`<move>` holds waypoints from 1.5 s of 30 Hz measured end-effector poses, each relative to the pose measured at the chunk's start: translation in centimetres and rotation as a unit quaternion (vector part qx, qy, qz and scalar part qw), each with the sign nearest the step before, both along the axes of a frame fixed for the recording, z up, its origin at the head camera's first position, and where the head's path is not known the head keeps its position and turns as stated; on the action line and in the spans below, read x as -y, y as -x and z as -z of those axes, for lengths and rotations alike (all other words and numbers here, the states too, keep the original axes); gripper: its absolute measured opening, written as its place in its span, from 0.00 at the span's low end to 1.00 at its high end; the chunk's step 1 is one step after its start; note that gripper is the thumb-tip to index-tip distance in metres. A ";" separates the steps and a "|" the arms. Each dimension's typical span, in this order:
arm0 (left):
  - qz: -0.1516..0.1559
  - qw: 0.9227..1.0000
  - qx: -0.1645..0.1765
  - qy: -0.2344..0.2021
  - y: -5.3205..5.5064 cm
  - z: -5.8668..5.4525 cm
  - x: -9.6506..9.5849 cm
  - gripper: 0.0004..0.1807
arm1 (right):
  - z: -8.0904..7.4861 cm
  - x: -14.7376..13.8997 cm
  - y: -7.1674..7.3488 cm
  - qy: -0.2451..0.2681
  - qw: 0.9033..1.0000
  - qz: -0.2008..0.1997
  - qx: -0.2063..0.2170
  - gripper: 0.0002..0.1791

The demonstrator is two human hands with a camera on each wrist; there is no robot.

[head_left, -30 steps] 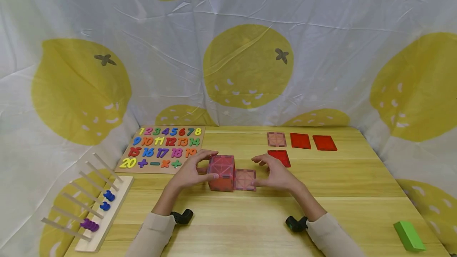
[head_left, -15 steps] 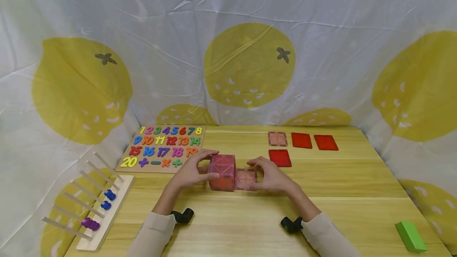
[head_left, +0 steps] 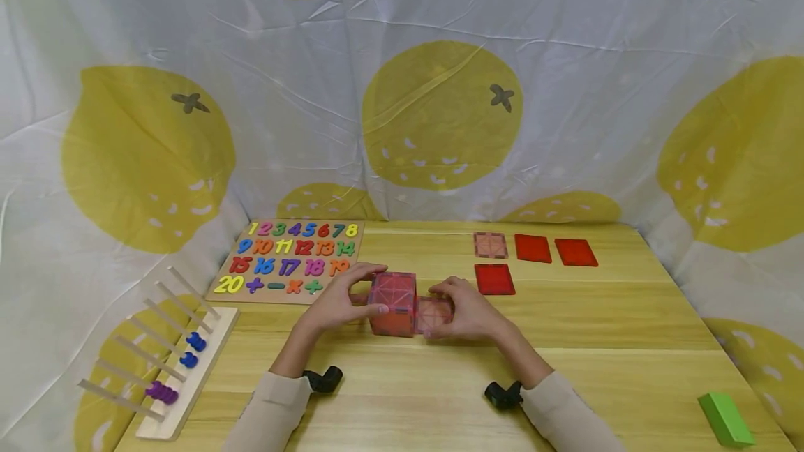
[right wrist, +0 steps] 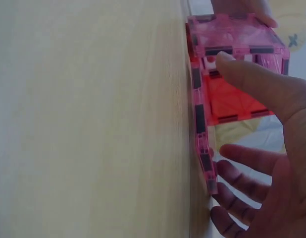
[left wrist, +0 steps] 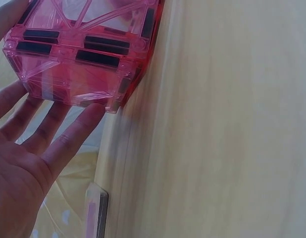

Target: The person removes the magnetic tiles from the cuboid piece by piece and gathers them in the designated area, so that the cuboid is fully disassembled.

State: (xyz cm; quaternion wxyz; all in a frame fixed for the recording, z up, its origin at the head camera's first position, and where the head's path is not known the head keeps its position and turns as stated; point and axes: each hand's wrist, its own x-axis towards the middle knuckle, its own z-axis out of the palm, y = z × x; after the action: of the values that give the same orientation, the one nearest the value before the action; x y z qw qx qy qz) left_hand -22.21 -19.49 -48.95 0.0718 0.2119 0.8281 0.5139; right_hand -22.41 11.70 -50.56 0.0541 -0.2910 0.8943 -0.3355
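A cube of clear pink and red magnetic tiles [head_left: 393, 293] stands mid-table, its right side open in the right wrist view. My left hand [head_left: 340, 300] holds the cube from the left, thumb at the front and fingers behind; in the left wrist view, fingertips [left wrist: 96, 110] meet its edge. Joined to the cube's lower right edge is a pink magnetic tile [head_left: 433, 315]. My right hand [head_left: 470, 312] curls round this tile, with the thumb at its near edge and the fingers at its far edge. In the right wrist view, the thumb overlaps the cube's edge.
Loose tiles lie at the back right: a pink tile [head_left: 490, 245] and several red ones, the closest being a red tile [head_left: 495, 279]. A number board [head_left: 285, 258] lies back left, near a wooden peg stand [head_left: 207, 361] with beads. A green block [head_left: 726, 418] sits front right.
My right hand has moved left along the pink tile, nearer the cube, and its thumb and fingers have drawn in around the tile. The left hand keeps its hold on the cube.
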 end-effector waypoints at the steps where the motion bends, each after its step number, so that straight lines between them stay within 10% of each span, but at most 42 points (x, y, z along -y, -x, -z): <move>1: 0.002 1.000 0.000 -0.001 0.1 0.1 0.0 0.40 | 0.0 0.1 0.0 -0.004 1.000 0.003 -0.004 0.47; 33: 0.009 1.000 -0.010 -0.005 -0.3 -0.1 -0.6 0.39 | -0.1 1.2 -0.3 -0.036 0.998 0.023 -0.042 0.34; 45: 0.011 1.000 -0.008 -0.009 -1.9 -2.8 -1.0 0.37 | -0.2 1.0 0.0 -0.002 0.999 0.024 -0.030 0.33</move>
State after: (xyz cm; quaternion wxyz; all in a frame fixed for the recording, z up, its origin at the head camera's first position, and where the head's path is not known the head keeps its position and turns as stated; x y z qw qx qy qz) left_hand -20.32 -18.44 -46.16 0.0689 0.2252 0.8215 0.5193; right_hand -22.42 10.74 -50.41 0.0204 -0.2795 0.9029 -0.3260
